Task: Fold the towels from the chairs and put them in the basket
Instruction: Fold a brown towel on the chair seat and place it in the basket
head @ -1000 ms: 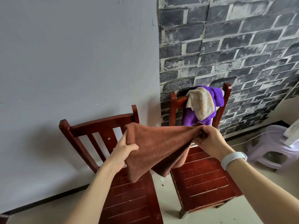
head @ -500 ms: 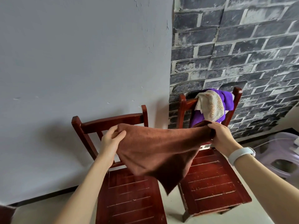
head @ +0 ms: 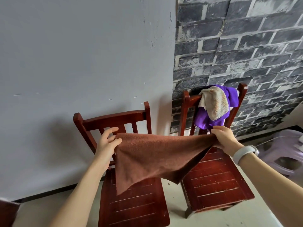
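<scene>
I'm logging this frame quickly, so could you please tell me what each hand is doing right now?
Left hand: pinches the left corner of the brown towel.
Right hand: grips the towel's right corner.

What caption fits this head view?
Both hands, left and right, stretch a brown towel above two red chairs.

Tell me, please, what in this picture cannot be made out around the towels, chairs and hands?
- Basket: nowhere in the head view.
- Purple towel: partly covered by the beige towel on the right chair; its full shape is hidden.
- Right hand: fingertips tucked behind the brown towel.
- Left chair: seat front cut off by the bottom edge.
- Lilac stool: cut off by the right edge.
</scene>
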`<act>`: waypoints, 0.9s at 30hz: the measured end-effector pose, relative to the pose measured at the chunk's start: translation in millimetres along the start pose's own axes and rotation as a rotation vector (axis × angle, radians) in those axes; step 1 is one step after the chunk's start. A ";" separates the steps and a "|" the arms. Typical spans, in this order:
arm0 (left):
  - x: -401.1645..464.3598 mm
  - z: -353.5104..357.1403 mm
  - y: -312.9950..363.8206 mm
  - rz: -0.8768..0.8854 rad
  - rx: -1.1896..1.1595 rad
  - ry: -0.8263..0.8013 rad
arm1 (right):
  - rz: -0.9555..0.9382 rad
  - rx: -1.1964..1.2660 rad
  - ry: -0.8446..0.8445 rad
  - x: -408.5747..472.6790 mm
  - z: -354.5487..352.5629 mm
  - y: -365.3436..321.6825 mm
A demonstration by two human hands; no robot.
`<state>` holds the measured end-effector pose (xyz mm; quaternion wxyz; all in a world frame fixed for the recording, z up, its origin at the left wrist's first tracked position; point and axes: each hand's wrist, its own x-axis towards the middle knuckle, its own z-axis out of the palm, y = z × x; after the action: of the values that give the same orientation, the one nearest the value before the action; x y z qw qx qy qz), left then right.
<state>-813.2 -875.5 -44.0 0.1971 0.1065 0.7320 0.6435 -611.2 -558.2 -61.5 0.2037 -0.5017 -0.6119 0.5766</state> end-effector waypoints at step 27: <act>-32.3 -9.6 24.3 0.193 0.179 -0.026 | 0.079 -0.287 -0.576 -57.0 92.7 49.9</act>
<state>-790.6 -893.8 -14.3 0.1338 0.2019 0.7701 0.5901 -645.5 -661.4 -111.5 -0.0731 -0.3648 -0.6997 0.6099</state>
